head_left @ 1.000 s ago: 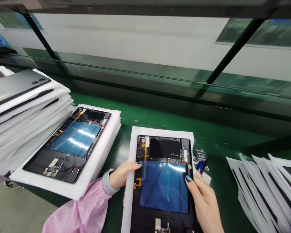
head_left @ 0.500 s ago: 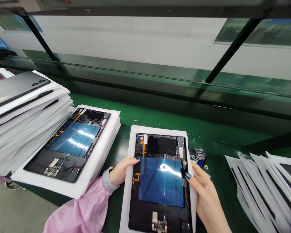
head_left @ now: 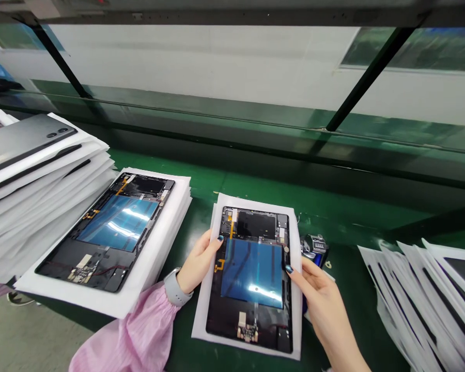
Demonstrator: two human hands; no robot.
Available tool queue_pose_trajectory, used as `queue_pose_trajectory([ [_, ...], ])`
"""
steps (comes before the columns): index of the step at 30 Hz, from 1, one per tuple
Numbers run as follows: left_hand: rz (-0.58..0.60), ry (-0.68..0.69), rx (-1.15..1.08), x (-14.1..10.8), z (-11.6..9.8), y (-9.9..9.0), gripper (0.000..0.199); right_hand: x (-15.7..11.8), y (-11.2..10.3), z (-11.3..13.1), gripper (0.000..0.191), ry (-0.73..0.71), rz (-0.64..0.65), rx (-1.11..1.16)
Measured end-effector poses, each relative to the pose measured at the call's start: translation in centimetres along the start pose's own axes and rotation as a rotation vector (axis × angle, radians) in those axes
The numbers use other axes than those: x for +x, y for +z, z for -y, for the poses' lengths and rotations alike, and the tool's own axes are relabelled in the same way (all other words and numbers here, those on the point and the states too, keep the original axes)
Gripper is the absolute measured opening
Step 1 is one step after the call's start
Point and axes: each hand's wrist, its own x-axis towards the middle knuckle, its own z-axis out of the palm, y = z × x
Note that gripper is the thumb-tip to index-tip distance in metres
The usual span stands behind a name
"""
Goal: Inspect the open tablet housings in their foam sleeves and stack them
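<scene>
An opened tablet (head_left: 251,271), its battery and small circuit boards exposed, lies on a white sheet (head_left: 220,337) in front of me. My left hand (head_left: 197,261) grips the left edge, thumb on the tablet's frame and fingers hidden beneath. Opposite it, my right hand (head_left: 322,292) pinches the right edge, with its thumb near the battery's side. To the left, a similar opened tablet (head_left: 118,217) tops a stack of white sheets (head_left: 166,237). Behind my right hand is a small metal and blue object (head_left: 315,247), partly covered.
At far left, a tall pile of white sheets (head_left: 54,191) carries a grey tablet back cover (head_left: 27,137). A leaning row of wrapped dark panels (head_left: 418,299) stands on the right. A metal rail (head_left: 217,150) runs behind the green table (head_left: 232,178).
The held tablet and its sheet have come up and tilted, so their lower edges now show. Both hands have kept hold, and the glare on the battery has slid downward.
</scene>
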Motion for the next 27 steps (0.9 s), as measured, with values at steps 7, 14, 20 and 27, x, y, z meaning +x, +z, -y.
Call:
queue_pose_trajectory([
  [7, -0.046, 0.131, 0.300, 0.7, 0.4, -0.2, 0.022, 0.8, 0.6, -1.3, 0.026, -0.223, 0.016, -0.219],
  [14, -0.065, 0.141, 0.524, 1.4, 1.4, -1.2, 0.021, 1.1, 1.2, -2.2, 0.037, -0.288, -0.023, -0.357],
  [20, -0.062, 0.075, 0.342, 1.8, 2.0, -1.4, 0.043, 1.2, 1.2, -2.6, 0.044, -0.293, -0.045, -0.448],
  [27, -0.121, 0.147, 0.516, 2.2, 2.6, -1.6, 0.044, 1.4, 1.1, -2.5, 0.034, -0.348, -0.040, -0.620],
])
